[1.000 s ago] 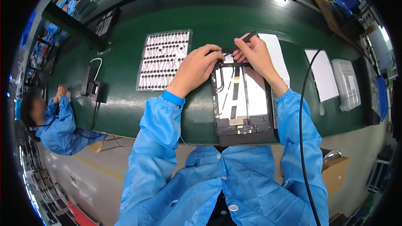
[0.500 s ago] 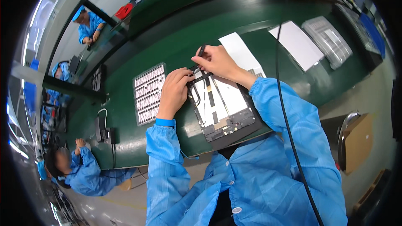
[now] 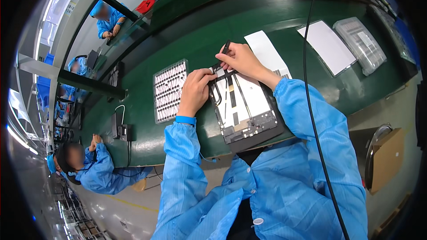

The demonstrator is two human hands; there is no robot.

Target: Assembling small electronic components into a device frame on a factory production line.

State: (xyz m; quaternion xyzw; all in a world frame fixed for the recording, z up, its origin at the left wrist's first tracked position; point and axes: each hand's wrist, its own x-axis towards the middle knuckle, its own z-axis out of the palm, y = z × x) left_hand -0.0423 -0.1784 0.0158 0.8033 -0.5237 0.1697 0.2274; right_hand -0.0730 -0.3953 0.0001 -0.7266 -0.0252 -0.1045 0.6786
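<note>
Near the centre of the frame, one opened flat device (image 3: 260,100) lies on the green counter (image 3: 149,141), its upper end at both hands' fingers. The right hand (image 3: 242,61) clamps its fingers on one slim black tool (image 3: 227,46); whether the left hand (image 3: 194,91) grips, I cannot tell. Centre left: one parts tray (image 3: 171,91); upper right: two white sheets (image 3: 327,46).

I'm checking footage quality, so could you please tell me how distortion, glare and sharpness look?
In the head view, the table shows curved edges and pale glare; also in the head view, the opened device looks fairly clear.
</note>
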